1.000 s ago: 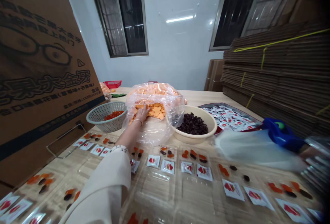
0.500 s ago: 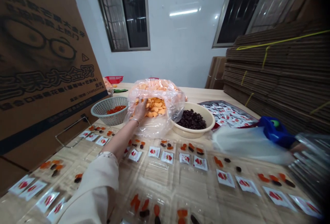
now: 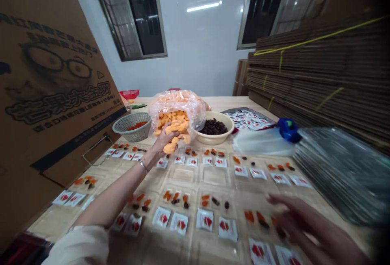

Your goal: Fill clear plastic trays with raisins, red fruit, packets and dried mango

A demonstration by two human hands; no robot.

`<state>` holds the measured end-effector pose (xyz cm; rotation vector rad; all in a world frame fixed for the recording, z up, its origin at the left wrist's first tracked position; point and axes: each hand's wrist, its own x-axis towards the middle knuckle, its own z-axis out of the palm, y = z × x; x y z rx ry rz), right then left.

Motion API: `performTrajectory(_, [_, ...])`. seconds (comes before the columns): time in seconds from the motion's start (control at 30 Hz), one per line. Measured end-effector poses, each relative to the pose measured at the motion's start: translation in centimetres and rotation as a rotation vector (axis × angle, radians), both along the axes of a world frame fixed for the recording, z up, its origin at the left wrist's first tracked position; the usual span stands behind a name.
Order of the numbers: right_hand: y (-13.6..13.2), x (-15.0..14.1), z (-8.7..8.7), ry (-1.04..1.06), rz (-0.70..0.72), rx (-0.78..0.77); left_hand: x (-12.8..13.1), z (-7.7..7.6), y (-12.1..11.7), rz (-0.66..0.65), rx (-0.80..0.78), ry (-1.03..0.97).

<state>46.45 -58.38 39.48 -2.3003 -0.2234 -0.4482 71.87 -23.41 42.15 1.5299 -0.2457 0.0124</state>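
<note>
My left hand (image 3: 163,141) reaches to the mouth of a clear plastic bag (image 3: 195,112) and grips a handful of orange chip-like pieces (image 3: 170,147). More such pieces fill the bag. At the lower right my right hand (image 3: 307,228), blurred, is held over the clear plastic trays with fingers apart and nothing seen in them. Beneath and beside both hands, the clear trays (image 3: 212,175) hold orange and dark dried fruit bits (image 3: 215,201) and white sachets with a red print (image 3: 204,219). Some tray compartments show only bare plastic.
A grey-green basket (image 3: 120,129) with orange bits stands left of the bag; a cream bowl (image 3: 210,139) of dark fruit stands right. Behind lie sachets on a tray (image 3: 271,120), a blue tape dispenser (image 3: 288,130), stacked clear trays (image 3: 341,167) and flattened cartons (image 3: 304,66). A large carton (image 3: 61,135) borders the left.
My left hand has drawn back from inside the bag, now with orange pieces in it. My right hand has come into plain view at the lower right. The view has shifted.
</note>
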Motion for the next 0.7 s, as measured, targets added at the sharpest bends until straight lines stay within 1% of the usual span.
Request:
performTrajectory(0.07, [2.0,1.1,1.5,0.145,0.086,0.185,-3.9,0.5,-1.7,-0.108,-0.165,0.151])
performTrajectory(0.17, [5.2,3.5,3.4,0.186,0.204,0.533,-8.9,0.6,-4.1,-0.189,-0.334,0.312])
performTrajectory(0.23, [7.1,4.3,3.8,0.292,0.262,0.69,-11.5,0.4,-5.5,-0.221,-0.378,0.372])
performTrajectory(0.33, [9.1,4.0,3.5,0.36,0.306,0.85,-14.6,0.0,-7.3,-0.26,-0.367,0.415])
performTrajectory(0.43, [10.0,2.8,2.5,0.341,0.314,0.933,-17.0,-0.4,-8.4,-0.27,-0.336,0.434])
performTrajectory(0.53, [10.0,1.8,1.7,0.312,0.272,0.957,-18.5,-1.0,-9.0,-0.269,-0.314,0.453])
performTrajectory(0.63, [9.0,0.8,1.5,0.286,0.233,0.934,-19.6,-1.5,-9.4,-0.294,-0.311,0.471])
performTrajectory(0.7, [7.5,0.3,1.7,0.273,0.208,0.894,-20.2,-1.6,-9.6,-0.331,-0.316,0.479])
